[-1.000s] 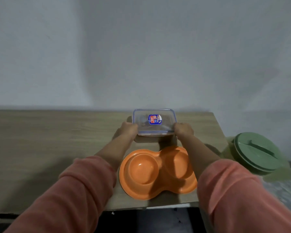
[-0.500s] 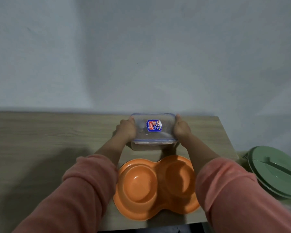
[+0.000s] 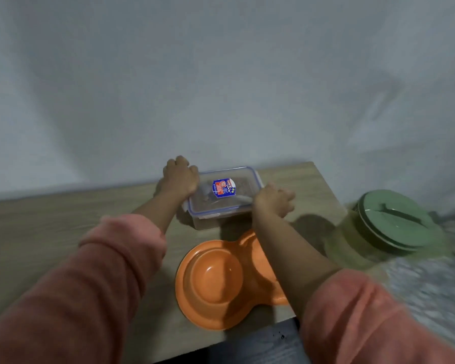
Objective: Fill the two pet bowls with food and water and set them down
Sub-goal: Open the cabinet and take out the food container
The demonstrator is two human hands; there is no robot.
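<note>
Food box sits on the table, just behind the orange double bowl. It looks like hard, smooth plastic, light but maybe slippery. Left hand curls over its left end. Right hand curls on its right end. Hold both short ends. Its long side runs left to right, lid up.
</note>
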